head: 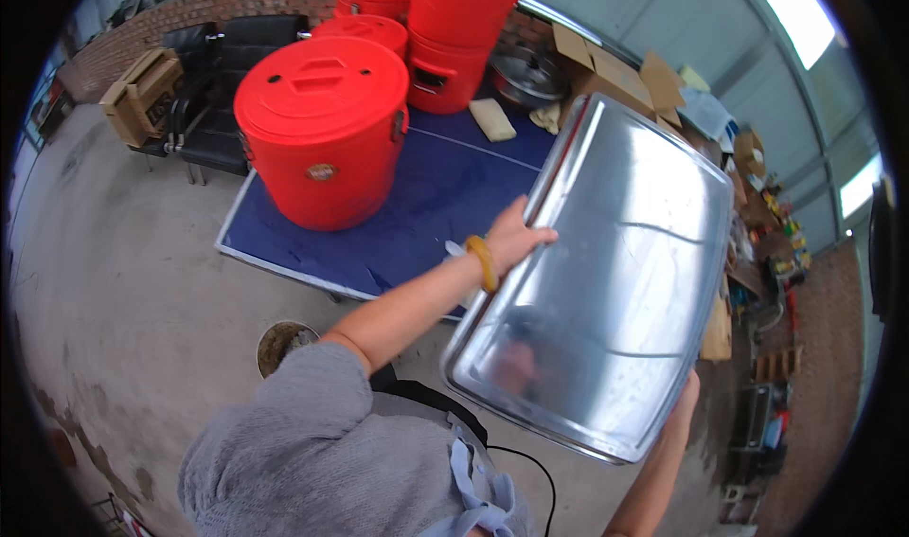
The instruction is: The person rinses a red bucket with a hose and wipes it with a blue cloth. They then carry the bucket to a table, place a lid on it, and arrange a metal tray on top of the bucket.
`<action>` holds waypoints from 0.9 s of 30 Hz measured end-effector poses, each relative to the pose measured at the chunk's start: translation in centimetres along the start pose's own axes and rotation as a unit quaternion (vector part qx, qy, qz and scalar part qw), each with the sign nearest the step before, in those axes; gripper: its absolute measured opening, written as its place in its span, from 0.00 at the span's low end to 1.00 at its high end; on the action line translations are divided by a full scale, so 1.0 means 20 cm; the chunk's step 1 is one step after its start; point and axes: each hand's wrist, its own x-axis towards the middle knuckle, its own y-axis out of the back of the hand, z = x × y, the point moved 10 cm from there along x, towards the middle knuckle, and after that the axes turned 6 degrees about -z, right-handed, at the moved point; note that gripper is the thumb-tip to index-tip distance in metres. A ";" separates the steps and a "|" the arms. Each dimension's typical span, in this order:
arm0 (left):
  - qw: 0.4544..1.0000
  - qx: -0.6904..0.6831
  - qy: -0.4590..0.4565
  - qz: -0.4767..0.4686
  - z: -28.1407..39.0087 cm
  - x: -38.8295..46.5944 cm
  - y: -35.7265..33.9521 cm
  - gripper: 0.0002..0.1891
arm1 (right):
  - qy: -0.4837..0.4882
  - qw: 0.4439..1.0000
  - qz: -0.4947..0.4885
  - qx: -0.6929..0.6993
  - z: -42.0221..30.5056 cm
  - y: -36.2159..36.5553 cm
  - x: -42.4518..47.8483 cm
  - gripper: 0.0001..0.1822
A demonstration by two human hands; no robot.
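Between my hands is a large rectangular stainless steel tray [611, 253], tilted, its shiny flat face towards me. My left hand [517, 237] grips its left long edge, thumb on the face, and a yellow bangle circles that wrist. At the lower right edge is my right hand [683, 402], its fingers hidden behind the metal. Beyond the tray stands a blue-topped table [454, 175] with a white border. A red lidded insulated barrel [323, 139] is on the table's left part.
More red barrels [454, 40] are stacked behind. A lidded pan [529, 75], a folded cloth [492, 119] and an opened cardboard box [618, 75] sit at the back. Black chairs [227, 89] hold a carton [145, 100]. A bucket [280, 345] and a black cable [543, 469] are on the floor.
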 end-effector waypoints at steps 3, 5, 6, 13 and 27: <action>0.994 0.095 -0.050 0.035 0.48 0.05 0.44 0.28 | -0.079 0.989 -0.103 0.076 0.15 -0.57 0.21 0.20; 0.992 0.100 -0.080 -0.005 0.63 0.16 0.76 0.27 | -0.078 0.984 -0.144 0.071 0.23 -0.89 0.35 0.20; 0.993 0.107 -0.059 0.006 0.69 0.17 0.91 0.26 | -0.091 0.975 -0.190 0.072 0.24 -1.13 0.37 0.20; 0.982 0.127 0.038 0.136 1.05 0.01 1.87 0.25 | -0.158 0.933 -0.319 0.052 0.31 -2.36 0.44 0.14; 0.730 0.620 0.196 0.208 1.16 -0.15 2.75 0.37 | -0.219 0.911 -0.335 0.102 0.72 -3.32 0.48 0.17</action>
